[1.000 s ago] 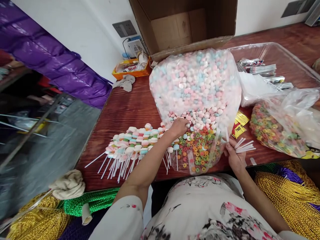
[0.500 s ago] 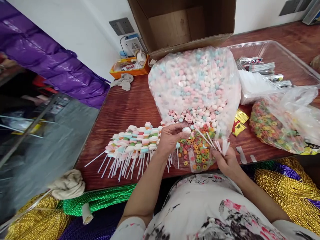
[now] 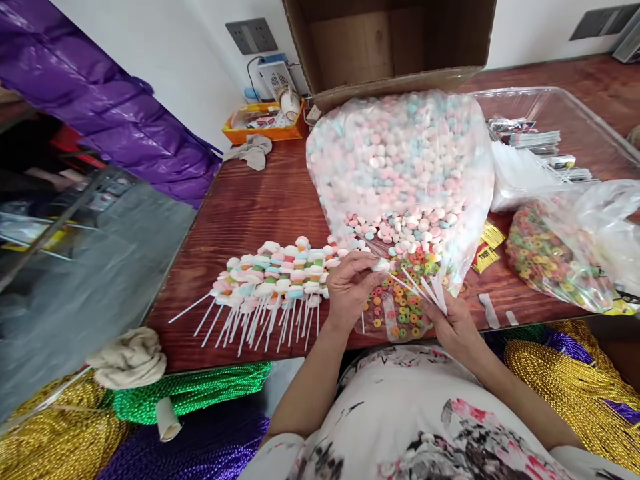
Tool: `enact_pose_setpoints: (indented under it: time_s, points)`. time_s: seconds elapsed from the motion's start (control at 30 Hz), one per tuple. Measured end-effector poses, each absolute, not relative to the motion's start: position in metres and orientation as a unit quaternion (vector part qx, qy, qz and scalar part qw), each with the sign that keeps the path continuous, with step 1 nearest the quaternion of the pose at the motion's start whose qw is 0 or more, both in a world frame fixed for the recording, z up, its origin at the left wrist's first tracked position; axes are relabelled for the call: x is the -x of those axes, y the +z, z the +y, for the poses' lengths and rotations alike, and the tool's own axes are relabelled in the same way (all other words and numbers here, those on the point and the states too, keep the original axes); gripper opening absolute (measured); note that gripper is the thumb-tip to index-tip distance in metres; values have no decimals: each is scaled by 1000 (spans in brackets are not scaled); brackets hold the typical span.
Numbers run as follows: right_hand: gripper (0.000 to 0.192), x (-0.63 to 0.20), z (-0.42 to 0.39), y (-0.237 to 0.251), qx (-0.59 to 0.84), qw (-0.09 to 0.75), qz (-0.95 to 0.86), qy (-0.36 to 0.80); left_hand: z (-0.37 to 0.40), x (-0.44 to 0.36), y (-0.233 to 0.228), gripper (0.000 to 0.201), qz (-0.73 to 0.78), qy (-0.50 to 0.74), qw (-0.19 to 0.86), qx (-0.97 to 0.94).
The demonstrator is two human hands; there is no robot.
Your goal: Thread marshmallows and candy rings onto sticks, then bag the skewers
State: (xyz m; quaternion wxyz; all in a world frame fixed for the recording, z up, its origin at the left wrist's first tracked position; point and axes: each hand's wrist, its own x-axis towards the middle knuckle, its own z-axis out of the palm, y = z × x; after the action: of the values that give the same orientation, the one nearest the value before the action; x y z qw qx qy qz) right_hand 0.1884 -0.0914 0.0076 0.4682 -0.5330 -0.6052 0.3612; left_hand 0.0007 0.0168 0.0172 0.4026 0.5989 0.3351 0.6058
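Between thumb and fingers of my left hand (image 3: 350, 288) is a whitish marshmallow-like piece (image 3: 381, 265), at the tip of a white stick. My right hand (image 3: 453, 320) is closed round a small bunch of white sticks (image 3: 434, 293), some of them fanned toward the left. Below and between the hands lie ring-shaped cereal pieces (image 3: 400, 310) in green, orange and yellow on clear plastic. Left of my left hand, several finished-looking skewers of pastel pieces and rings (image 3: 280, 270) lie stacked, stick ends toward me. A large clear bag of pastel pieces (image 3: 395, 160) stands just beyond.
A cardboard box (image 3: 390, 87) lies behind the bag. At right are a clear plastic tub (image 3: 595, 123), a bag of cereal rings (image 3: 555, 260) and a yellow packet (image 3: 487, 247). An orange tray (image 3: 263, 130) sits back left; bead strands (image 3: 195, 393) hang below the table edge.
My left hand has turned slightly and come nearer the sticks in my right hand, its pale piece now at a stick's tip. The whole view has shifted a little.
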Motion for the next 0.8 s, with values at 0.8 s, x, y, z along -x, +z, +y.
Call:
enact_pose_setpoints:
  time_s: [0.8]
  points:
    - [24,-150,-82,-14,468,582,-428,510,8,-10,12,27,354,645,262,-624]
